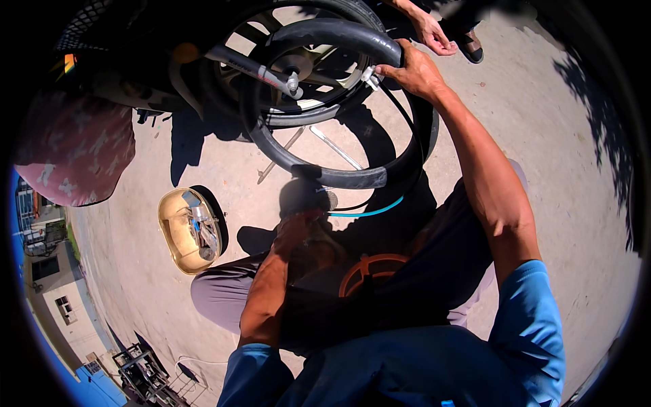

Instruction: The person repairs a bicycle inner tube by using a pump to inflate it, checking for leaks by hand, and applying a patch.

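A black inner tube (346,178), rounded with air, stands in front of a motorcycle wheel (308,64). My right hand (417,71) is closed around the tube's upper right side. Beside its thumb sits a pale metal hose clip (369,76), from which a black hose runs down. My left hand (298,234) is low over my lap in deep shadow, and its fingers cannot be made out. Close to it a light-blue hose (369,211) curves to the right. An orange ring-shaped part (373,261) lies between my legs.
Two tyre levers (337,148) lie on the concrete beneath the tube. A tan tray (169,234) with metal tools stands at left. Pink patterned fabric (81,149) bulges at upper left. Another person's hand (434,34) and sandalled foot (472,46) are at the top.
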Demonstrator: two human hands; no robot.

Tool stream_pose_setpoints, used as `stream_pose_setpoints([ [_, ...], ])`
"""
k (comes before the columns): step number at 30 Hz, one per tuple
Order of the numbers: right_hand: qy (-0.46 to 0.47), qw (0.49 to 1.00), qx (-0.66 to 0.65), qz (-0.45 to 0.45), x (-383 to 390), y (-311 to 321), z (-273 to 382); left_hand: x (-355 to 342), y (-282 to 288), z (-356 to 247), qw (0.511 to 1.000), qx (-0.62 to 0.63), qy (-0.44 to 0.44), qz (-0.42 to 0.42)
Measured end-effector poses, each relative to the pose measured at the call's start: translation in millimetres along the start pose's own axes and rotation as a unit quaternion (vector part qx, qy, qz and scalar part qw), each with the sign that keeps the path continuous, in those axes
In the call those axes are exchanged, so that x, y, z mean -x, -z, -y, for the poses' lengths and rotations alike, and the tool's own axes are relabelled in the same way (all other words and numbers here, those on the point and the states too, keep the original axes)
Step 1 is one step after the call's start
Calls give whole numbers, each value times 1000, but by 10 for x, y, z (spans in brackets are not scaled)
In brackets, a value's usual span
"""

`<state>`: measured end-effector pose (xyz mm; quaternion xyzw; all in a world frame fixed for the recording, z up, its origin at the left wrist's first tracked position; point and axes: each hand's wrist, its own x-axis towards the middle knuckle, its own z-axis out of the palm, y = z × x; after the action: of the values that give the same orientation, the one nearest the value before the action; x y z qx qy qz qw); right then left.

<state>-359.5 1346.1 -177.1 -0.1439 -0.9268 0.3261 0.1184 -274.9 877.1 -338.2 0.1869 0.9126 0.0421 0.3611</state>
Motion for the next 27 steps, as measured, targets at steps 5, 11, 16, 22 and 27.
stream_pose_setpoints([
  [5,11,1000,-1,-11,-15,-6,-39,-6,22,-29,1000,8,-2,-9],
  [11,3,1000,0,-7,6,27,-19,110,223,-202,995,97,-14,-8],
  [16,-7,1000,-20,1,19,57,48,151,291,-229,995,100,-15,-1],
  [22,-16,1000,-15,22,33,129,122,241,471,-387,994,96,-19,42],
  [27,-27,999,-21,38,54,135,162,274,327,-342,995,84,-13,57],
])
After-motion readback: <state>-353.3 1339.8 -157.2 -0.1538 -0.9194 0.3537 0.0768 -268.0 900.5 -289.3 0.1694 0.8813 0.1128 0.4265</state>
